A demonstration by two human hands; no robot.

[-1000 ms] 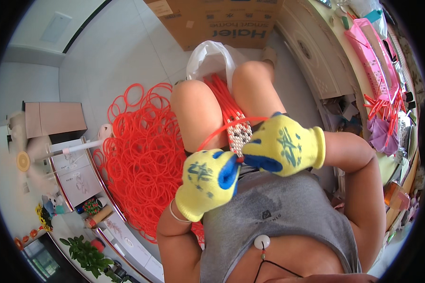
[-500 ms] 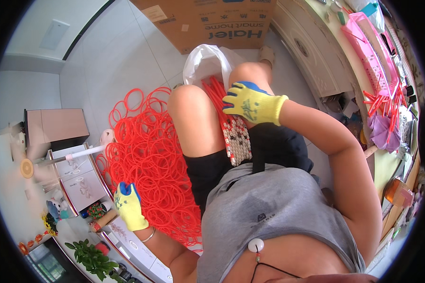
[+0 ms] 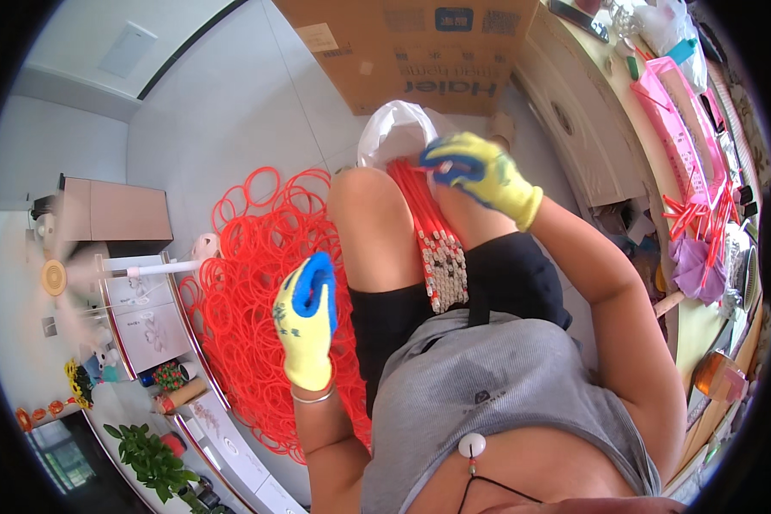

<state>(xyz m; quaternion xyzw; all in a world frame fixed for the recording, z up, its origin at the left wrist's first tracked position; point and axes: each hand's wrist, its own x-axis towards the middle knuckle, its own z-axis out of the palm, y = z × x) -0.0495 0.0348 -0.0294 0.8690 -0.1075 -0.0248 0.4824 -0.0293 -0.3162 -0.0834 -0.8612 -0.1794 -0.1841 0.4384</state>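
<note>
My left hand (image 3: 307, 321), in a yellow knit glove with a blue palm, hangs over the left side of my lap, above a pile of red rings (image 3: 248, 317). Its fingers are curled in, and nothing shows between them. Gloved the same way, my right hand (image 3: 484, 176) is above my right knee, thumb and fingers closed on a thin red tube (image 3: 421, 169) with a pale end. Between my thighs lies a bundle of red tubes (image 3: 415, 201), their whitish end pieces (image 3: 445, 274) packed side by side toward me. The bundle's far ends reach a white plastic bag (image 3: 394, 128).
A large cardboard box (image 3: 420, 60) stands ahead. Along the right runs a cluttered counter with a pink basket (image 3: 672, 128) and more red tubes (image 3: 702, 218). At the left are a fan with blurred blades (image 3: 53, 277), white drawers (image 3: 146, 330) and a potted plant (image 3: 150, 458).
My left hand has come up and right from the pile's outer side toward my lap. My right hand has lifted off the bundle, pinching a red tube. The view has shifted slightly.
</note>
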